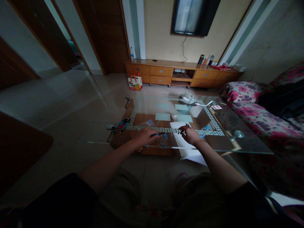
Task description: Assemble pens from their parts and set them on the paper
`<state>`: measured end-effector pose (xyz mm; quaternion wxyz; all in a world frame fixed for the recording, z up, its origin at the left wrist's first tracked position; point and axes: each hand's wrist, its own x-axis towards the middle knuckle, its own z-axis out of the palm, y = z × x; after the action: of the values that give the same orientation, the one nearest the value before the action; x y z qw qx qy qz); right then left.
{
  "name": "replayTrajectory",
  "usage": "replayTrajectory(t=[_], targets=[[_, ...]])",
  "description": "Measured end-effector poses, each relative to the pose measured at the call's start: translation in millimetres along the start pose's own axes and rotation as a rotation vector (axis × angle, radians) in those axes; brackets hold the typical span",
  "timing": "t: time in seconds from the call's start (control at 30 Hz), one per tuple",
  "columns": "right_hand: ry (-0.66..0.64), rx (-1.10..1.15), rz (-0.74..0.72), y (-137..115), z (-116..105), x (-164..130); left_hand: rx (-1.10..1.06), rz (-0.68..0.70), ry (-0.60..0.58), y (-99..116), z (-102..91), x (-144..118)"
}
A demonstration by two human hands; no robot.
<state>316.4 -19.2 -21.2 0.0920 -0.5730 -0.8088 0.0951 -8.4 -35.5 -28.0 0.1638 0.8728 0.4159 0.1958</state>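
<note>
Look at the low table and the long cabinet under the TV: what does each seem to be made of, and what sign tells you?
The table top looks like clear glass with a glossy finish: the floor and wooden base show through it, and a printed key-pattern border rings it. The cabinet looks like wood or wood veneer, orange-brown and smooth, with drawer fronts; which one cannot be told.

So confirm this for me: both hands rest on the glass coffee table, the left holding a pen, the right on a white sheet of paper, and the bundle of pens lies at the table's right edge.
One detail is off. The head view shows the bundle of pens at the left edge of the glass coffee table, not the right. The rest holds: the left hand holds a pen, and the right hand is on the white sheet of paper.
</note>
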Motion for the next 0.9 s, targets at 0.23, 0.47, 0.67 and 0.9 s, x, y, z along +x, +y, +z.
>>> replayTrajectory(t=[0.23,0.47,0.67,0.9], targets=[[-0.005,-0.009,0.026,-1.0,-0.2,-0.4,0.005,-0.006,0.001,1.9,-1.6,-0.2],[0.001,-0.005,0.017,0.9,2.2,-0.4,0.021,-0.002,0.006,-1.0,0.8,-0.1],[0.001,0.0,0.019,1.7,2.8,0.6,0.002,-0.002,0.002,-1.0,0.4,0.2],[-0.011,0.013,0.02,1.1,3.4,0.6,0.015,-0.005,0.002,-0.5,0.4,0.0]])
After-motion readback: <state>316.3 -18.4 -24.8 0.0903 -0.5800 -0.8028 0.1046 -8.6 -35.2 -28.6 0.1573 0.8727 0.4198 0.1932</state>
